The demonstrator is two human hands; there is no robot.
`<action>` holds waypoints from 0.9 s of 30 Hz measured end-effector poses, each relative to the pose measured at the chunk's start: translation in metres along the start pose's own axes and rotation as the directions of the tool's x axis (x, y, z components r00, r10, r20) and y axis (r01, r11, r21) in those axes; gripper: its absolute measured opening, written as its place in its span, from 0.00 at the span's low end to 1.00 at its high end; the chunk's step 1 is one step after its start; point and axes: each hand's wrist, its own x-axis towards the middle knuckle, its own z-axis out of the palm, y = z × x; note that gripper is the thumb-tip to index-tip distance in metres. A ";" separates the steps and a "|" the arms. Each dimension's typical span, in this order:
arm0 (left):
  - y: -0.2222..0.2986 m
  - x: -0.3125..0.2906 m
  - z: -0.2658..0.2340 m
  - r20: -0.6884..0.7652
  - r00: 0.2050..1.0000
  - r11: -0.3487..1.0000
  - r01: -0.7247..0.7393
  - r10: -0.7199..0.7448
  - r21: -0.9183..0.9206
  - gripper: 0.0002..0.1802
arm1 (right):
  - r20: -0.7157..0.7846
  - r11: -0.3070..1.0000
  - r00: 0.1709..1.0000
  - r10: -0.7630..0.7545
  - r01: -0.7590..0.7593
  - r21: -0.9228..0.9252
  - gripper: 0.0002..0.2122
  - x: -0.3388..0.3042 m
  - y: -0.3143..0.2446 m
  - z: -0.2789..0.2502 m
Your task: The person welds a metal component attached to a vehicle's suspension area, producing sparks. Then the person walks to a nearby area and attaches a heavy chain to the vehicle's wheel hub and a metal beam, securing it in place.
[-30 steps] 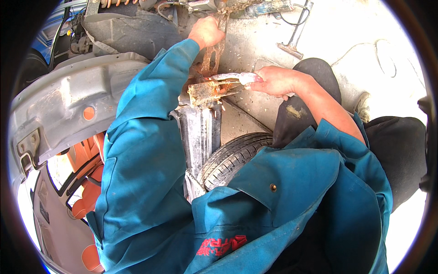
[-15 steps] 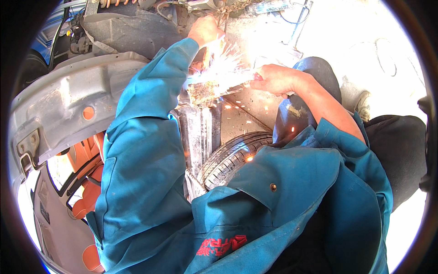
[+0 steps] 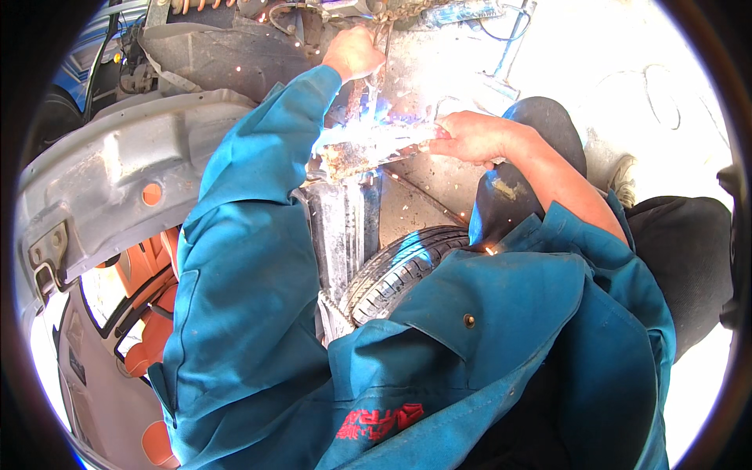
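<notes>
My right hand [image 3: 474, 135] is closed round a welding torch, mostly lost in glare, with a bit of red [image 3: 442, 133] by the fingers. Left of it a blue-white welding arc [image 3: 368, 131] burns above a rusty, box-shaped metal piece [image 3: 341, 160]. Beyond the arc my left hand [image 3: 352, 53] is clenched at the upper end of a rusty metal strip [image 3: 358, 100]; what its fingers grip is turned away from view. Both hands are bare, and my blue sleeve covers the left arm. Below the rusty piece runs a scuffed metal beam [image 3: 341, 227].
A grey car body panel [image 3: 117, 157] curves along the left, above a reflection-like patch of orange seats [image 3: 153, 329]. A tyre [image 3: 407, 262] lies beside my knee [image 3: 548, 129]. A dark liner [image 3: 227, 63] and a blue cylindrical tool [image 3: 462, 14] are at the top.
The spray of sparks above the arc has shrunk, and the arc glows bluer. Loose sparks have shifted downward. Both hands stay nearly in place.
</notes>
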 end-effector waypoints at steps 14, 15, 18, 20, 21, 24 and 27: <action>-0.002 0.001 0.005 -0.078 0.996 0.998 -0.035 0.038 0.048 0.23 | 0.039 0.999 0.999 0.034 -0.032 -0.036 0.16 0.004 0.003 0.001; -0.001 0.001 0.005 -0.085 0.996 0.998 -0.034 0.039 0.053 0.22 | 0.035 0.999 0.999 0.030 -0.029 -0.041 0.16 0.005 0.002 0.001; -0.001 0.000 0.004 -0.075 0.997 0.999 -0.028 0.029 0.024 0.22 | 0.015 0.999 1.000 0.013 -0.012 -0.049 0.17 0.004 0.001 0.002; -0.001 0.000 0.003 -0.061 0.998 0.999 -0.028 0.030 0.031 0.22 | -0.005 0.999 1.000 -0.010 0.010 -0.047 0.22 0.001 -0.001 0.001; -0.001 0.000 0.002 -0.058 0.998 0.999 -0.032 0.034 0.037 0.22 | -0.001 0.999 1.000 -0.001 0.001 -0.036 0.21 0.000 -0.002 0.001; -0.001 0.001 0.002 -0.050 0.998 0.999 -0.027 0.029 0.040 0.22 | 0.015 1.000 1.000 0.019 -0.018 -0.003 0.21 -0.004 -0.005 -0.002; -0.002 0.001 0.004 -0.077 0.997 0.999 -0.022 0.026 0.049 0.23 | 0.027 0.999 0.999 0.027 -0.027 0.028 0.20 -0.008 -0.008 -0.003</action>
